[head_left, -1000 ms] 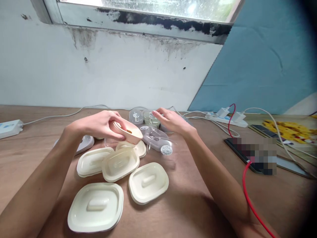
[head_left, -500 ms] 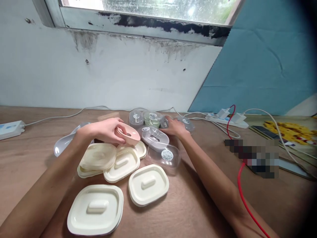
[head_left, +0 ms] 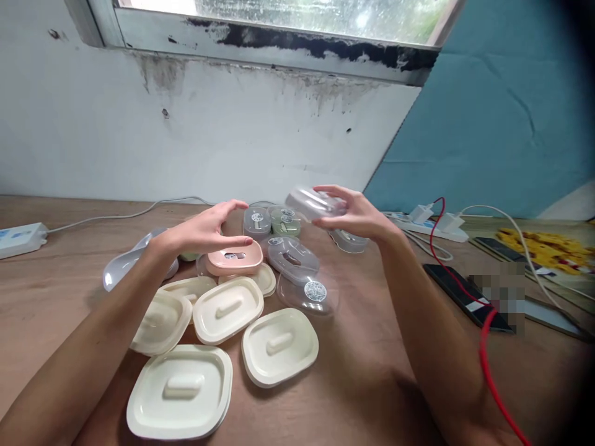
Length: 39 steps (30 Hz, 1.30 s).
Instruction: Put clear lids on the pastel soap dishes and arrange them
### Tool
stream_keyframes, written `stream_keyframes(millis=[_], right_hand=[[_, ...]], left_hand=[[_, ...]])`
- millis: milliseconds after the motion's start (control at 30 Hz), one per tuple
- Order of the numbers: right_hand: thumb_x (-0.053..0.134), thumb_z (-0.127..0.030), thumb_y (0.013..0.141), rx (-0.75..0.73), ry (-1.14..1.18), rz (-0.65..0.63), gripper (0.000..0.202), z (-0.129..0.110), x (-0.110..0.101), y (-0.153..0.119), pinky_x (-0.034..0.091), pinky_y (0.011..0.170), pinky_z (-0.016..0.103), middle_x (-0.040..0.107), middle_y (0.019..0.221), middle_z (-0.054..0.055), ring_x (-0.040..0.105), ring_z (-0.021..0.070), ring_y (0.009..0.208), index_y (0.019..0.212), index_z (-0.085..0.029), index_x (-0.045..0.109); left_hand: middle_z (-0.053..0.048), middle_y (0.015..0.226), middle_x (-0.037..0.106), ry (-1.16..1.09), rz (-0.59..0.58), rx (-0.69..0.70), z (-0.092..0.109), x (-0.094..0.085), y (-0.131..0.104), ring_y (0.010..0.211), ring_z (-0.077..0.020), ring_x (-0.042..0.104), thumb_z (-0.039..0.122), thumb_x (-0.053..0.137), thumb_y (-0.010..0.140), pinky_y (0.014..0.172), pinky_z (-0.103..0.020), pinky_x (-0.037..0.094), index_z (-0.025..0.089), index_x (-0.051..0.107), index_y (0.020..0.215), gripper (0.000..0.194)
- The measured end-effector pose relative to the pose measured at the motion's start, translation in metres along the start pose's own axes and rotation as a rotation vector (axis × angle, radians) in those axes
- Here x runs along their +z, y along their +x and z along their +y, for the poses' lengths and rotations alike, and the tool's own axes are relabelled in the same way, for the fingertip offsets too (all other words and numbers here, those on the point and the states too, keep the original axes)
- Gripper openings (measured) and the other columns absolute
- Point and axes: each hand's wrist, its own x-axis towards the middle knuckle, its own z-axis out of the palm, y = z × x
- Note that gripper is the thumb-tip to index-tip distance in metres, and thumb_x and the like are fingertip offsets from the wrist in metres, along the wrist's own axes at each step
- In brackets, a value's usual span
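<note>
My left hand (head_left: 209, 229) is open just above a pink oval piece (head_left: 235, 257), thumb and fingers spread. Raised over the table, my right hand (head_left: 356, 214) grips a clear plastic container (head_left: 313, 203), slightly blurred. Below it are a clear oval piece with a slot (head_left: 292, 257) and a clear lid with a round label (head_left: 309, 291). A grey container (head_left: 256, 221) and a green one (head_left: 285, 222) stand near the wall. Several cream lids (head_left: 179, 390) with raised handles lie in front, some overlapping.
White power strips sit at the far left (head_left: 23, 241) and right (head_left: 446, 230), with cables along the wall. Black phones (head_left: 465, 297), a red cable (head_left: 493, 371) and yellow items (head_left: 548, 248) lie at the right. A clear curved piece (head_left: 121, 266) rests behind my left forearm.
My left hand has let go of the pink piece, now lying flat. My right hand has lifted a clear container from the back. One cream lid has shifted toward the lower left.
</note>
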Motion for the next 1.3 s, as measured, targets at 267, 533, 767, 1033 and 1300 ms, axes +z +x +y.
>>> stream_keyframes(millis=[267,533,767,1033,1300], right_hand=[[0.085,-0.035,0.07,-0.402,0.389,-0.491,0.088,-0.05,0.046,-0.007,0.048,0.106,0.04,0.055,0.145,0.009,0.054,0.027,0.13,0.148,-0.027,0.046],[0.086,-0.046,0.071,-0.23,0.431,-0.423,0.08,-0.042,0.067,-0.002,0.054,0.092,0.04,0.068,0.122,0.009,0.065,0.0254,0.11,0.142,-0.024,0.056],[0.082,-0.052,0.075,-0.027,0.399,-0.413,0.073,-0.022,0.043,0.004,0.054,0.074,0.036,0.072,0.103,0.005,0.068,0.0231,0.088,0.137,-0.027,0.053],[0.086,-0.054,0.064,-0.078,0.012,-0.349,0.069,-0.015,0.043,-0.001,0.049,0.097,0.043,0.064,0.127,0.01,0.058,0.0319,0.121,0.121,-0.026,0.059],[0.034,-0.071,0.097,0.139,-0.249,-0.178,0.055,0.009,0.034,0.012,0.045,0.105,0.035,0.065,0.136,0.002,0.058,0.0256,0.126,0.127,-0.034,0.063]], left_hand=[[-0.013,0.123,0.065,-0.447,-0.086,0.168,0.003,0.016,0.002,0.107,-0.0275,0.067,0.045,0.089,0.068,0.09,-0.039,0.055,0.026,0.031,0.149,0.102],[-0.011,0.125,0.062,-0.257,-0.065,0.205,-0.001,0.024,0.004,0.112,-0.0305,0.063,0.05,0.09,0.062,0.093,-0.042,0.052,0.026,0.04,0.14,0.096],[-0.011,0.129,0.05,-0.048,-0.052,0.281,-0.011,0.023,0.009,0.12,-0.0329,0.056,0.052,0.089,0.06,0.103,-0.043,0.047,0.022,0.057,0.119,0.073],[-0.005,0.115,0.055,0.093,-0.242,0.074,0.001,0.011,0.002,0.099,-0.0233,0.06,0.052,0.08,0.07,0.086,-0.032,0.049,0.031,0.075,0.107,0.043],[-0.006,0.121,0.057,0.134,-0.197,0.008,0.002,-0.015,-0.009,0.106,-0.0258,0.06,0.068,0.073,0.072,0.088,-0.032,0.049,0.028,0.08,0.098,0.049]])
